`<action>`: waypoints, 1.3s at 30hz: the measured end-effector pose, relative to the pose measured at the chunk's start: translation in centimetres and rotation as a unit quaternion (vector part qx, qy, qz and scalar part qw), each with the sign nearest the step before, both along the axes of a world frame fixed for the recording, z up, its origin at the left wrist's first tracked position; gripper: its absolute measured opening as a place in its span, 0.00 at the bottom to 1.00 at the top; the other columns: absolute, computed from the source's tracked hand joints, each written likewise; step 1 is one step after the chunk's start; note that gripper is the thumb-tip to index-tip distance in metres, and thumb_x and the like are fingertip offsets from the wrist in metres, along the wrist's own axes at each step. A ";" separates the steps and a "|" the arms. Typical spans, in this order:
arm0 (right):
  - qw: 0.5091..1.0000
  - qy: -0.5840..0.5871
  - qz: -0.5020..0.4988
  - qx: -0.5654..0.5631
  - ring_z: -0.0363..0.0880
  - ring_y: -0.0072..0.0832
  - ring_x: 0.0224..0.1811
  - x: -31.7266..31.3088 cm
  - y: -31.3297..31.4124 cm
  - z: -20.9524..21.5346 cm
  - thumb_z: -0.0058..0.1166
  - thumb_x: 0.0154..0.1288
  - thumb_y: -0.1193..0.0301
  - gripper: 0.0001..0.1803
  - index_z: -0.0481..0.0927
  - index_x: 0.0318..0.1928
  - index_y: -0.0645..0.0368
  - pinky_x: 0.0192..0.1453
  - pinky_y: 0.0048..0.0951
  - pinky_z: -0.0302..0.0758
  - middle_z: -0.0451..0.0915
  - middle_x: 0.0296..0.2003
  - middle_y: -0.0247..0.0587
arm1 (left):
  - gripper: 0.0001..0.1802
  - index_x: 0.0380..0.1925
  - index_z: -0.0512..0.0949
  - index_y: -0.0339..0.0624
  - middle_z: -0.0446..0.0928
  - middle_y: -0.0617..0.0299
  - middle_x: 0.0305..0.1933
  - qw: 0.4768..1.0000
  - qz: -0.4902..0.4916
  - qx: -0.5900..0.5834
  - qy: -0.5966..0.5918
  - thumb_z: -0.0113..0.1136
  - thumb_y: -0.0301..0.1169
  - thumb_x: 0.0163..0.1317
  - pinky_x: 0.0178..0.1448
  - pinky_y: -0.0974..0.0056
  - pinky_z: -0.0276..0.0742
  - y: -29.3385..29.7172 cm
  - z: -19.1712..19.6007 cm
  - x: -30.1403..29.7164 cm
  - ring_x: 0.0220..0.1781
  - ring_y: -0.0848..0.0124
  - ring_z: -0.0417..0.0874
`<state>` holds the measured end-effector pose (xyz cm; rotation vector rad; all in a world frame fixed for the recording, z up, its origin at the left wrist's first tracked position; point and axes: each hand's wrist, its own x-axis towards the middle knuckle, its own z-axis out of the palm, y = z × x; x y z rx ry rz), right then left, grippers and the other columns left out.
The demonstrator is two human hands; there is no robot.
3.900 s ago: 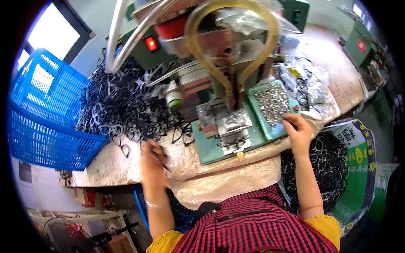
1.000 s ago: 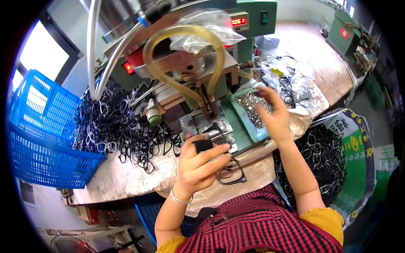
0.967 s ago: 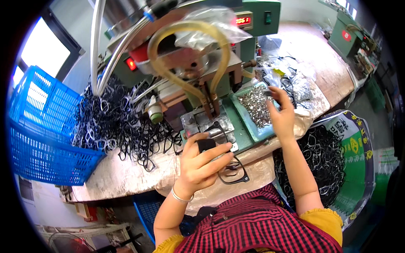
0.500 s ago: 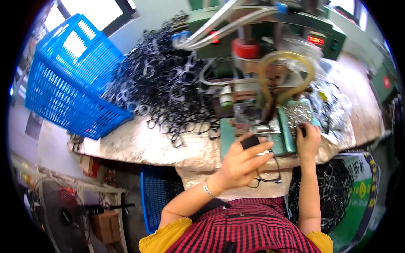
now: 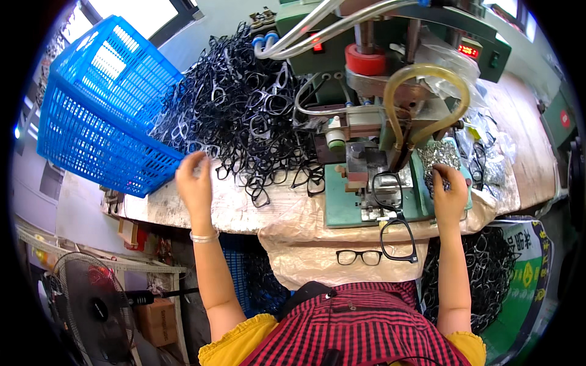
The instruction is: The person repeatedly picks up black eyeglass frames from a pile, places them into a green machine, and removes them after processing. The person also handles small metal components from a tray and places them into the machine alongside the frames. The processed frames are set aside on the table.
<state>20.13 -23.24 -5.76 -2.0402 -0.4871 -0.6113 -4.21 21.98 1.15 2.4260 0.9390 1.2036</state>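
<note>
My left hand (image 5: 195, 183) is at the left edge of a heap of dark eyeglass frames (image 5: 256, 116), beside the blue basket (image 5: 104, 134). Its fingers are curved with the thumb apart, and I see nothing held. My right hand (image 5: 450, 192) reaches into a green tray of small shiny metal pieces (image 5: 439, 155); its fingertips are pinched together, and what they hold is too small to make out. Between my hands, a black eyeglass frame (image 5: 398, 239) sits with one rim in the green press (image 5: 360, 198) and the other hanging over its front edge.
Another black eyeglass frame (image 5: 359, 257) lies on the brown covering (image 5: 299, 244) before me. A looped yellowish tube (image 5: 427, 68) rises over the press. More frames fill a container (image 5: 488, 274) below right. A fan (image 5: 91, 305) stands at lower left.
My left hand has left the press and moved far left to the heap. The eyeglass frame it partly covered is now in full view at the press. My right hand stays at the tray.
</note>
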 end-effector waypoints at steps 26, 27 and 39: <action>0.925 0.148 0.189 0.295 0.81 0.22 0.42 -4.2 6.1 5.9 0.64 0.57 0.79 0.23 0.74 0.54 0.67 0.52 0.25 0.75 0.83 0.36 0.35 | 0.06 0.45 0.76 0.39 0.79 0.57 0.41 0.772 -0.312 -0.435 -0.341 0.56 0.29 0.74 0.39 0.65 0.80 -14.8 -6.8 7.8 0.37 0.69 0.82; 0.921 0.159 0.199 0.296 0.81 0.21 0.43 -4.2 6.1 6.0 0.64 0.57 0.79 0.23 0.74 0.54 0.67 0.53 0.24 0.74 0.83 0.36 0.35 | 0.06 0.45 0.76 0.38 0.79 0.56 0.41 0.761 -0.369 -0.392 -0.364 0.55 0.29 0.74 0.39 0.65 0.80 -16.1 -4.6 8.3 0.37 0.67 0.82; 0.911 0.196 0.284 0.227 0.80 0.28 0.54 -6.5 4.0 9.4 0.60 0.59 0.77 0.33 0.69 0.66 0.65 0.65 0.32 0.70 0.82 0.50 0.44 | 0.06 0.41 0.80 0.32 0.83 0.47 0.37 0.784 -0.556 -0.093 -0.259 0.54 0.21 0.69 0.47 0.55 0.84 -22.1 2.6 10.1 0.40 0.58 0.86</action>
